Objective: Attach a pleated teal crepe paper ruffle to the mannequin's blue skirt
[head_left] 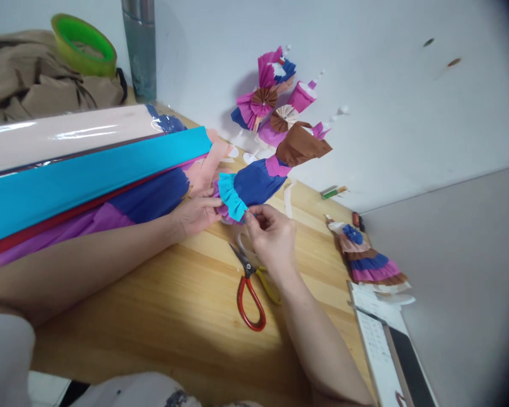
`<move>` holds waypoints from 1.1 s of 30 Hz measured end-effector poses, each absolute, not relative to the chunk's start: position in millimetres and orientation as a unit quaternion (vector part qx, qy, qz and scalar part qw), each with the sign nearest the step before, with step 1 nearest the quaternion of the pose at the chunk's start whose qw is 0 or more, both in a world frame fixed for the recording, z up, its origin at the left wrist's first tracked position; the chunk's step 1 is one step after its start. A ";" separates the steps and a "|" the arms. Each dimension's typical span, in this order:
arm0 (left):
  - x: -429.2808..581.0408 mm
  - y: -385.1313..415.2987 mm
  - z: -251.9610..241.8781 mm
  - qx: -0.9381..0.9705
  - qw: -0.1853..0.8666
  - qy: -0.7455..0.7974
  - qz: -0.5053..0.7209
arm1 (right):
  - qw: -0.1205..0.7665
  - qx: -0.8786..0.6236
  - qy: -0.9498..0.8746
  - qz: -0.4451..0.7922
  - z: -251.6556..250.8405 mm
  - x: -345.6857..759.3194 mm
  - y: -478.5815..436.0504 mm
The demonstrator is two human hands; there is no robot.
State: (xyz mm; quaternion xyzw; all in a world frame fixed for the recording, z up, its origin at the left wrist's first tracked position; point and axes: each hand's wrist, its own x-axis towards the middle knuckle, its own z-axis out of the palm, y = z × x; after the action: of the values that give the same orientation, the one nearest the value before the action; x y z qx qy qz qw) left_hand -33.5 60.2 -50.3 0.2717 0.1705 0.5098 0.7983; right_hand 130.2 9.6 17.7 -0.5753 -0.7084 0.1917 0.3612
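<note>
A figure of crepe paper point(258, 182) lies tilted between my hands, with a dark blue body, a pink band and a brown flared end. A ruffled turquoise paper strip point(232, 198) wraps part of its near end. My right hand point(271, 232) pinches the lower edge of this strip between thumb and finger. From the left, my left hand point(201, 213) holds the figure's purple end, fingers closed against it. Just below my right hand lie scissors point(249, 277) with one red and one yellow handle, beside a partly hidden clear ring.
Rolls of coloured crepe paper point(97, 152) cover the table's left side. Behind stand a grey bottle point(139, 51), a green-cored tape roll point(85, 45) and several paper decorations point(275, 102) by the wall. At right lie another layered paper dress point(371, 260) and a white keyboard-like device point(377, 339).
</note>
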 end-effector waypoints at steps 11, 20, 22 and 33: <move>-33.0 57.7 -44.7 0.264 0.802 0.173 0.506 | 0.321 -0.530 -0.784 0.024 17.8 136.6 12.3; -32.7 56.8 -44.4 0.302 0.796 0.156 0.501 | 0.323 -0.539 -0.778 -0.009 18.6 136.3 15.7; -32.6 56.8 -44.2 0.300 0.798 0.153 0.500 | 0.326 -0.541 -0.775 -0.012 18.4 136.4 16.5; -30.3 57.8 -40.5 0.248 0.804 0.159 0.516 | 0.339 -0.560 -0.756 -0.017 20.7 134.7 18.8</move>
State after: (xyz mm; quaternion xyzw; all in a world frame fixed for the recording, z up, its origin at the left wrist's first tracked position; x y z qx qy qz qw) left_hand -30.3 57.8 -40.5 0.2482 0.1589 0.5158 0.8044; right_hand 134.7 18.8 20.7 -0.5599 -0.7558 -0.0173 0.3391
